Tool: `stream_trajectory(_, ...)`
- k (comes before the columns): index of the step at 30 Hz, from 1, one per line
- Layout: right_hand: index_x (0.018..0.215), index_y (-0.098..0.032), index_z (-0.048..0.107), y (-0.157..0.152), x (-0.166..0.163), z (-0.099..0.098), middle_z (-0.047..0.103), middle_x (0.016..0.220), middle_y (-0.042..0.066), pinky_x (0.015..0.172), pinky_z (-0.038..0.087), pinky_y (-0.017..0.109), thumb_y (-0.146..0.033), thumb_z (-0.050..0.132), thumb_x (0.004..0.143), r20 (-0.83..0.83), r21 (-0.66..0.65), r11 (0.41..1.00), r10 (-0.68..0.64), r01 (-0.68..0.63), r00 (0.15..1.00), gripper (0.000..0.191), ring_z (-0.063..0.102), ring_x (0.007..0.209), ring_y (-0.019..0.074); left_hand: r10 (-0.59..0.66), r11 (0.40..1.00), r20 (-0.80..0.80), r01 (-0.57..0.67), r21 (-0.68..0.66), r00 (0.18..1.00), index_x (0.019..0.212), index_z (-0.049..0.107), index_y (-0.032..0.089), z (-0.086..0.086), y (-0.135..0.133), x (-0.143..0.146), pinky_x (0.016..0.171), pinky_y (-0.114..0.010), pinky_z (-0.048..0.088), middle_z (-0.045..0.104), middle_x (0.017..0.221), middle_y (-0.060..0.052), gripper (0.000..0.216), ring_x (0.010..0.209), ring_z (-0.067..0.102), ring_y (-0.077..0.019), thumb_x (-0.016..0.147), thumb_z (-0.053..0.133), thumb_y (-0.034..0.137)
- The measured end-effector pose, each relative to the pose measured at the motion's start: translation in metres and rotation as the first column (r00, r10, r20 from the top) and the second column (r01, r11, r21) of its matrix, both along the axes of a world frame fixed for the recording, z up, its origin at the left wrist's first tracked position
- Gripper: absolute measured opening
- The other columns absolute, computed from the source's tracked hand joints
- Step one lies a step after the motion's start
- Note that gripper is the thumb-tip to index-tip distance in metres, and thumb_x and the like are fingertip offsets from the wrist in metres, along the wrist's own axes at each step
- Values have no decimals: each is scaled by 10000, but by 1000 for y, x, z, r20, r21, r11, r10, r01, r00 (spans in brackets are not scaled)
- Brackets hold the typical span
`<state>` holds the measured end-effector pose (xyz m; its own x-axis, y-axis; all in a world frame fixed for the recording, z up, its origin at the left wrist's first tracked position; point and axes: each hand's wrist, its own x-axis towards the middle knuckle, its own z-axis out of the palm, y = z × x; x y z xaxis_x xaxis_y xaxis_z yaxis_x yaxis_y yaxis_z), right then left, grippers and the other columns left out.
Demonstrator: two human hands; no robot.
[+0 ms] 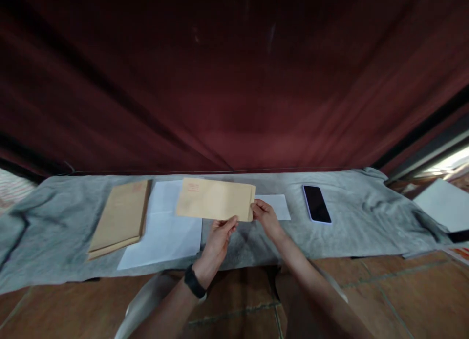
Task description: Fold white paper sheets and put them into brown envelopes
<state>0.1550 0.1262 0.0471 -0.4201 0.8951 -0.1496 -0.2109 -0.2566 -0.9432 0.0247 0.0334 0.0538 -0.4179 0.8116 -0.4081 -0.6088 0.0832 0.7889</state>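
Both hands, left hand (219,235) and right hand (264,216), pinch one brown envelope (215,199) lifted above the grey cloth (351,231), envelope stack (120,217) and white sheets (164,231) waiting alongside.

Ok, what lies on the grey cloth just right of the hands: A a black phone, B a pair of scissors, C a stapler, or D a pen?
A: a black phone lies face up on the grey cloth, right of the right hand holding the envelope.
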Motion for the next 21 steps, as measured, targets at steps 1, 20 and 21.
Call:
stream_trajectory(1, 795, -210, 711, 1, 1, 0, 681, 662, -18, 566, 455, 255, -573, 815, 665, -10, -17, 1000, -3, 3, 1000, 400, 566, 592, 140, -19, 1000, 20, 19, 3, 1000, 637, 715, 144, 1, 0, 0, 538, -179, 477, 692, 609, -4, 381, 555, 615, -83, 416, 993, 282)
stream_trajectory(20, 811, -237, 718, 11, 18, 13, 657, 704, -25, 621, 434, 260, -486, 733, 753, 88, 242, 970, 10, -31, 996, 256, 560, 676, 164, -286, 903, -778, 430, -23, 559, 886, 757, 213, 13, -25, -13, 847, -405, 558, 767, 991, -127, 411, 948, 714, -274, 855, 672, 614)
stream_trajectory(21, 823, -243, 720, 11, 20, 14, 667, 708, -24, 627, 446, 265, -497, 741, 749, 76, 221, 974, 23, -39, 997, 265, 575, 682, 171, -146, 916, -918, 400, 15, 368, 1062, 752, 244, 19, -25, -20, 1017, -460, 497, 723, 1223, -127, 390, 1181, 644, -309, 846, 711, 566)
